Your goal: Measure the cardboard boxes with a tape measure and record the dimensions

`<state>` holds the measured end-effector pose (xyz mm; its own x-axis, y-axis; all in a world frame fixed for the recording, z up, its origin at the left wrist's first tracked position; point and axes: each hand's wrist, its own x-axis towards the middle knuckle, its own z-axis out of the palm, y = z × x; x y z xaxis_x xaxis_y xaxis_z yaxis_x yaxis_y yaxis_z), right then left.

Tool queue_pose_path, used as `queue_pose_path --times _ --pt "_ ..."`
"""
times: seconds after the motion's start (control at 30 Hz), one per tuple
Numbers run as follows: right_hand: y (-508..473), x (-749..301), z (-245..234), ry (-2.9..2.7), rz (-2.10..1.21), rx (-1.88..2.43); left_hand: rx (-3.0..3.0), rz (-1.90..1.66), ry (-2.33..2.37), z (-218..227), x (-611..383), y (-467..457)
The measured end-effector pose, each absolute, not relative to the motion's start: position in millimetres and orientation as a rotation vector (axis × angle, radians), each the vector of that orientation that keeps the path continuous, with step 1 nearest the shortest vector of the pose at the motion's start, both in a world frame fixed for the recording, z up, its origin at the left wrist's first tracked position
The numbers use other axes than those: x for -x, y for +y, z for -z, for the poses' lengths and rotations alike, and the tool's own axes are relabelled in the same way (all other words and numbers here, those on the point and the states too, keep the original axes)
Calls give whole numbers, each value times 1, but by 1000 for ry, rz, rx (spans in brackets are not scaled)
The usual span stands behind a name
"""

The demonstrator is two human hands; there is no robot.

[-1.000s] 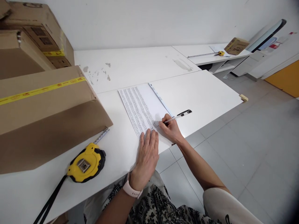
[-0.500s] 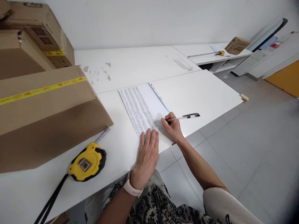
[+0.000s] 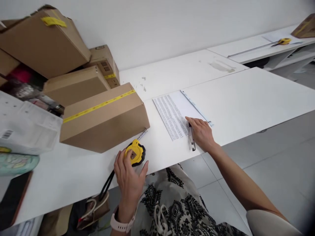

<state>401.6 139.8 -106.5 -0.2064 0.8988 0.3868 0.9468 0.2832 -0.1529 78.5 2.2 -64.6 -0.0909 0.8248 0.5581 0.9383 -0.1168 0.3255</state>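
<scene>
My left hand reaches the yellow tape measure near the table's front edge, fingers apart, fingertips on its left side and thumb off to its right. The measure's black strap hangs over the edge. My right hand lies flat with fingers stretched on the lower corner of a printed sheet. A pen lies on the table along the left side of that hand, partly under it.
A taped cardboard box lies just behind the tape measure, with more boxes stacked at back left. A white package sits at far left. The white table stretches right; a second yellow tape measure lies on a far table.
My view swung left. My left hand left the sheet and moved to the tape measure. My right hand stopped writing, laid the pen down and flattened on the sheet.
</scene>
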Motion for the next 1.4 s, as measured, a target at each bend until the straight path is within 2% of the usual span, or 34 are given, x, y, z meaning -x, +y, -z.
queue_pose_path --times 0.1,0.23,0.33,0.43,0.53,0.63,0.73,0.83,1.03,1.23,1.3,1.4 --pt "140 -397 107 -2072 199 1651 2005 995 -2193 76 -62 12" --pt "126 -374 90 -1906 116 1512 1894 1304 -2440 74 -63 17" --pt "111 -346 66 -1809 -227 1329 1904 1731 -2545 56 -58 6" --pt "103 -317 38 -1703 -665 1172 2010 2101 -2423 27 -36 -4" --pt "107 -291 17 -1625 -973 970 2130 2187 -2334 -3 -13 -4" --pt "115 -266 13 -1579 -1204 811 2125 2089 -2313 -19 -1 2" --pt "125 -249 25 -1461 -1178 875 2001 2041 -2250 -12 8 3" --pt "136 -245 45 -1341 -1106 989 1902 2186 -2165 7 29 -4" --pt "157 -241 64 -1419 -1230 1053 1723 2451 -2141 27 82 -12" --pt "158 -225 53 -1470 -1373 855 1818 2646 -2105 13 89 15" --pt "151 -229 43 -1512 -1313 856 1848 2693 -2097 3 87 20" --pt "136 -243 16 -1552 -1058 960 1931 2704 -2093 -21 79 19"
